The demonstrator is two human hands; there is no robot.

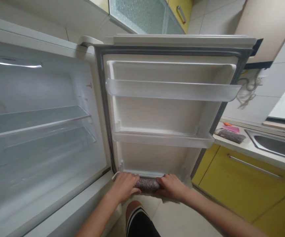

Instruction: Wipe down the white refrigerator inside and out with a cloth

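Note:
Both my hands grip a plastic bag of dark, speckled grain-like contents at the bottom shelf of the open fridge door. My left hand is closed over the bag's left end, and my right hand over its right end. The dark middle of the bag shows between them, with loose plastic hanging below my right hand. What exactly fills the bag cannot be made out. Above it, the upper door shelf and the middle door shelf hold nothing.
At left the lit fridge compartment has a glass shelf. On the right, a counter carries a similar dark bag, a pink item, an orange object and a sink. Yellow cabinets stand beneath.

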